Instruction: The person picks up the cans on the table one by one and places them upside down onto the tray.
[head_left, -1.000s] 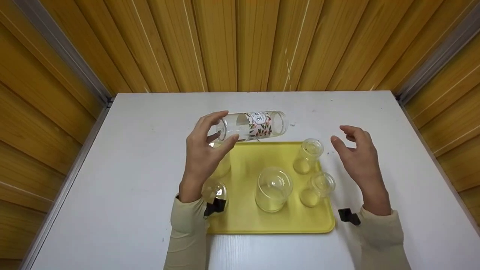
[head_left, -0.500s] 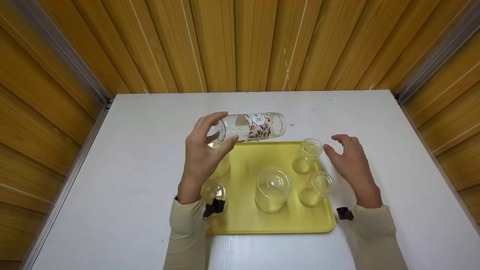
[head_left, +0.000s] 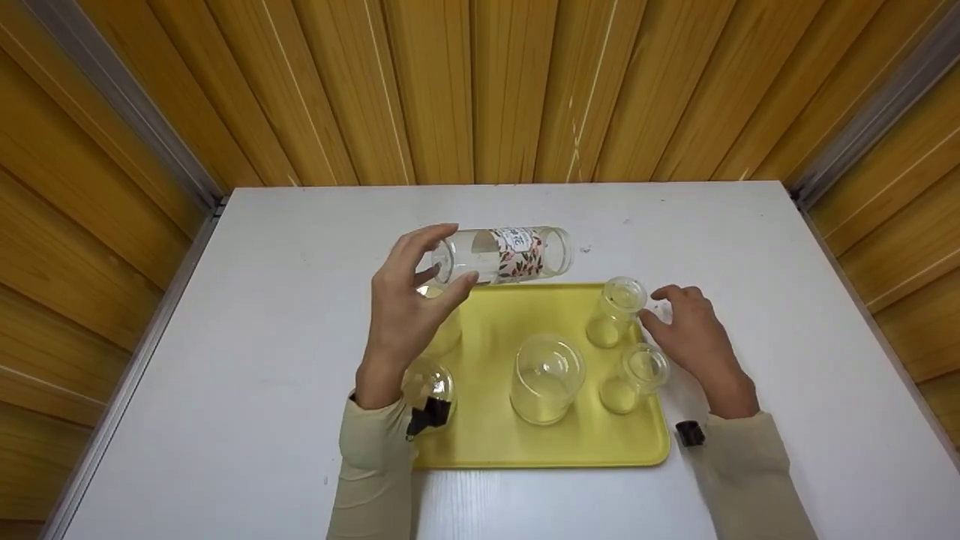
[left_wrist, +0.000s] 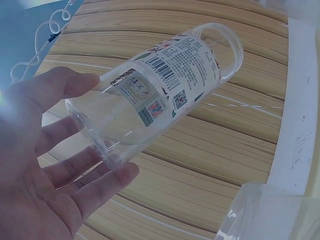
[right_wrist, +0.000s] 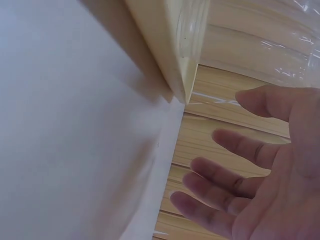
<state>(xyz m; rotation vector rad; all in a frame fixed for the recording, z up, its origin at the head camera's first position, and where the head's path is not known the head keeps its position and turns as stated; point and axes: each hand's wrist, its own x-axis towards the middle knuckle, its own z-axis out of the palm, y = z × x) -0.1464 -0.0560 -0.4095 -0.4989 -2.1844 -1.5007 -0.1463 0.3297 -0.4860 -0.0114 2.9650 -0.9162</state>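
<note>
A clear jar with a floral label lies on its side in the air over the tray's far edge. My left hand grips it by one end, thumb and fingers spread around the wall; the left wrist view shows the label's barcode side on the jar. To the right, my right hand hovers with loosely bent fingers, holding nothing. Its thumb tip is close to a small clear jar at the tray's back right; whether they touch I cannot tell. In the right wrist view the fingers are spread apart.
A yellow tray lies on the white table. On it stand a wide clear jar, a second small jar at the right, and clear containers partly hidden by my left arm. Wood-patterned panels enclose the table.
My right hand has come left and toward me, up beside the small jar at the tray's back right. The left hand and its jar have stayed nearly still.
</note>
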